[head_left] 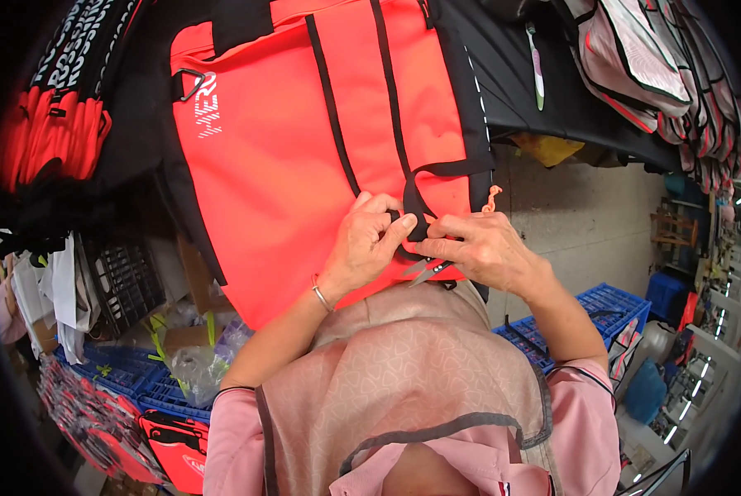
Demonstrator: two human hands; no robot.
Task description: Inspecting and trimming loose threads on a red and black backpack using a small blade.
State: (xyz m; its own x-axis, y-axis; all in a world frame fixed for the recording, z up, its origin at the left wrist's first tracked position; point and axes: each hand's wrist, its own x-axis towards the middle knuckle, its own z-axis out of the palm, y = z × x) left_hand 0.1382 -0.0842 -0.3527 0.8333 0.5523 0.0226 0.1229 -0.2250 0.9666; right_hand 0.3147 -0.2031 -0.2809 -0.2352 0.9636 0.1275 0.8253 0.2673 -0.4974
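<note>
A large bright coral-red bag [271, 165] with black trim and black straps lies in front of me. My left hand [360, 244] is closed in a pinch on a black webbing strap [416, 198] near the bag's lower right. The strap loops up and runs right across the bag's edge. Close beside it, my right hand [490, 252] is curled around a small pair of scissors [427, 269], with the blades sticking out below its fingers and pointing down to the left. Its fingertips meet the strap too. An orange cord end [492, 198] shows just above the right hand.
Stacked coral and black pieces [52, 136] lie at far left. A toothbrush [537, 70] rests on the black cover at upper right, near a pile of pale bags [635, 66]. Blue crates [610, 302] stand low on the right; plastic bags [197, 368] lie at lower left.
</note>
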